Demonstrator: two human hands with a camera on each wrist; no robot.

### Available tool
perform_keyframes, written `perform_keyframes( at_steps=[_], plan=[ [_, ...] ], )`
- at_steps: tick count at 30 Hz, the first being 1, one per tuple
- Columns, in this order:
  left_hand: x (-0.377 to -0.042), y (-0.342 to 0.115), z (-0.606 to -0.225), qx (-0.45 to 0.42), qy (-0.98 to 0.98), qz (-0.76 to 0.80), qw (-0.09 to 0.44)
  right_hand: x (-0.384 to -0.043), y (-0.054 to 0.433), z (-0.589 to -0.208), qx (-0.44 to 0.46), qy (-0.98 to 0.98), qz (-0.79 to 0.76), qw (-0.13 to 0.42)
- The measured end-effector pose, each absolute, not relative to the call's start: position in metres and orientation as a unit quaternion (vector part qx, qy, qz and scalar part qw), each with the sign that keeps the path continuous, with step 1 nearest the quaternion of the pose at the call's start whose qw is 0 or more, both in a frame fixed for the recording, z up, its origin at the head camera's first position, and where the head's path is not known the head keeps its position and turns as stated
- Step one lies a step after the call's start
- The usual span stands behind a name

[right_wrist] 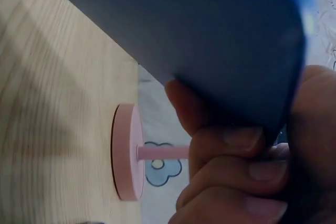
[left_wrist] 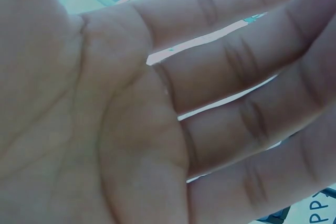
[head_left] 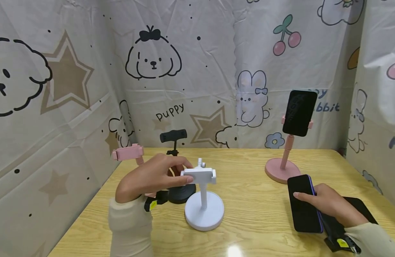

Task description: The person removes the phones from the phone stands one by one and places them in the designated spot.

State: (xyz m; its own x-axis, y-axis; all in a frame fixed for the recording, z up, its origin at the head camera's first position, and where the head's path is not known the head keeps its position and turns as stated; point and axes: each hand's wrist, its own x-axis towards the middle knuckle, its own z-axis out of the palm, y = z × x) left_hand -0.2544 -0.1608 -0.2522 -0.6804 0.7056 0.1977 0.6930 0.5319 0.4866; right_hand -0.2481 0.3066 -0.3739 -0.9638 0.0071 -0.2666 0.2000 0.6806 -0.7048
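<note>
My left hand [head_left: 149, 176] pinches the clamp at the top of a white phone stand [head_left: 204, 211], thumb in front and fingers behind. The left wrist view is filled by the palm and fingers [left_wrist: 226, 77], so the stand cannot be seen there. On the right, my right hand [head_left: 333, 203] holds a black-screened smartphone [head_left: 302, 205] with a blue-purple edge, its thumb lying on the screen. From the right wrist, the phone [right_wrist: 199, 35] is tilted above the table with fingers curled at its edge. Another dark flat phone-like thing [head_left: 361, 208] lies partly under the right wrist.
A pink stand [head_left: 282, 170] at the back right bears an upright black-screened phone [head_left: 300, 112]. Behind my left hand stand a black stand [head_left: 173, 135] and a second pink stand [head_left: 128, 152], both partly hidden. Printed cloth [head_left: 200, 89] surrounds the wooden table [head_left: 249, 210].
</note>
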Motion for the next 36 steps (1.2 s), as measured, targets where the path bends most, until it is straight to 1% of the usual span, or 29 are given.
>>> perform_keyframes(
  at_steps=[11,23,36],
  plan=[
    [-0.255,-0.159,-0.251,0.396,0.879,0.267,0.014,-0.249,0.311,-0.391,0.073,0.916,-0.368,0.142],
    [-0.255,-0.159,-0.251,0.396,0.879,0.265,0.011,-0.251,0.315,-0.396,0.071,0.917,-0.362,0.149],
    [-0.254,-0.159,-0.25,0.381,0.891,0.247,0.012,-0.252,0.322,-0.403,0.033,0.92,-0.359,0.154]
  ],
)
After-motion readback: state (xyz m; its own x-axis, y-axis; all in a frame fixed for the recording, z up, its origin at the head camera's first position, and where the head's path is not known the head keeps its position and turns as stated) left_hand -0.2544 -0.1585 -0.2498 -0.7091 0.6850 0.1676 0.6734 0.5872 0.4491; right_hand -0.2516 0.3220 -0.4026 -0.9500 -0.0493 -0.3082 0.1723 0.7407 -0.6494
